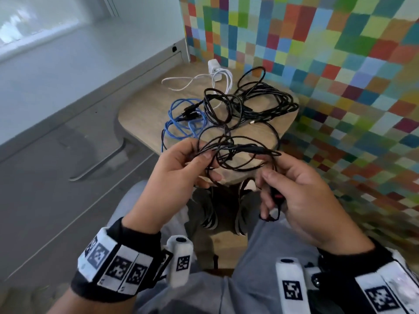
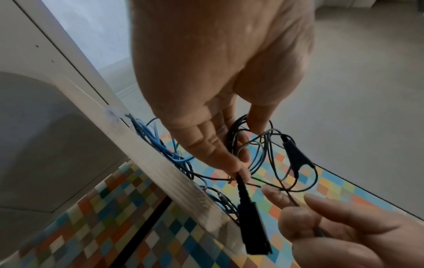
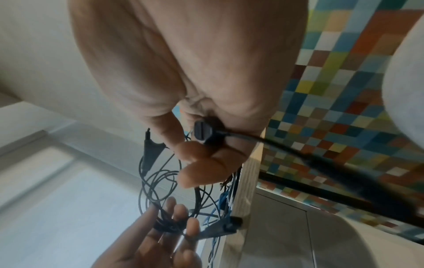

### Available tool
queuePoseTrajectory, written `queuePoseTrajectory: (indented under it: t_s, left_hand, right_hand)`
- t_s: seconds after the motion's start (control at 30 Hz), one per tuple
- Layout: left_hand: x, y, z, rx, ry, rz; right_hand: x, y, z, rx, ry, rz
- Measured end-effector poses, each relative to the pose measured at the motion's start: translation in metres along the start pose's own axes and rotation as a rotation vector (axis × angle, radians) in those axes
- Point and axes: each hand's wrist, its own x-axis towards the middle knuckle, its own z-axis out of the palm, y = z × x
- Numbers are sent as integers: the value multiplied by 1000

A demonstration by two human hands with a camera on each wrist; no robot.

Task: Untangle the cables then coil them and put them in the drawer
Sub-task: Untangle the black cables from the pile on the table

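- Nearest, the right hand [image 1: 301, 196] curls its fingers round one end of a thin black cable [image 1: 238, 152], with a small dark plug [image 3: 203, 131] tucked against the palm; the left hand [image 1: 179, 168] pinches a bundle of the same cable's loops between thumb and fingers, a little further out and to the left.
- The thin black cable hangs in the air between the hands, above the near edge of the worktop [image 1: 140, 118]; it looks light, limp and springy, so I judge it slides easily through a loose pinch and snags on its own loops; the sound places to hold are the stiff plug ends, with the slack fed out from there rather than pulled tight.
- Only the left wrist view shows a long black connector [image 2: 251, 226] dangling below the left fingertips, and a second moulded piece [image 2: 296, 156] on a loop; the head view shows neither clearly.
- Only the right wrist view shows the plug's slotted face inside the right hand.
- Further off on the worktop lie a blue cable [image 1: 181, 118] at left and a thicker black cable [image 1: 260, 103] in the middle, overlapping; furthest, a white cable [image 1: 199, 81] and its charger [image 1: 214, 65]; only the head view shows this pile whole.
- No drawer is identifiable for certain.
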Motion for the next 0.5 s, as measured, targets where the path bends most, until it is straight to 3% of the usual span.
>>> queuePoseTrajectory:
  t_s: [0.23,0.33,0.5]
  left_hand:
    - [23,47,4,224,-171,121]
    - [44,80,1,339,-241,143]
    - [79,137,-6,296,-194,176]
  right_hand:
    - [-3,-29,-23,-217,-27,13]
    - [13,-67,-31,-485,-49,-67]
    - [51,-160,-24,-741,26,-267]
